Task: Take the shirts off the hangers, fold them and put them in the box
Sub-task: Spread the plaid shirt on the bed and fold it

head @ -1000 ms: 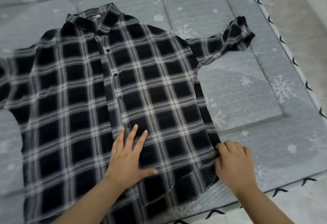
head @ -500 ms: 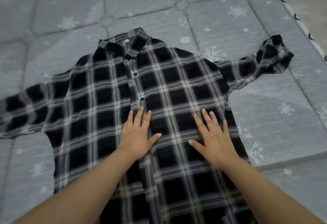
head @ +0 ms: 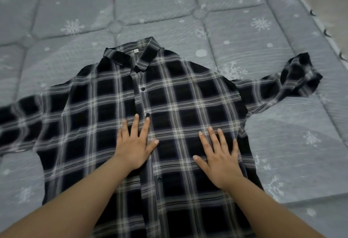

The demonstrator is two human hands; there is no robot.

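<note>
Since the fold hasn't started yet, both hands are just pinning the plaid shirt (head: 188, 94) flat on the grey snowflake mattress (head: 75, 12). Left hand (head: 134, 143) sits palm down by the button placket, right hand (head: 219, 159) palm down nearer the shirt's right side; fingers of both are straight and spread, gripping nothing, only pressing. My guess is that's to smooth the fabric so the creases come out clean later.

Shirt lies front up, buttoned, in the middle of the mattress. Its long axis runs from the near edge, where the hem drops out of view, to the collar (head: 135, 57) pointing at the far edge. Sleeves stick out sideways; the right cuff (head: 301, 76) is bunched up close to the mattress's right edge. No hanger or box in view.
</note>
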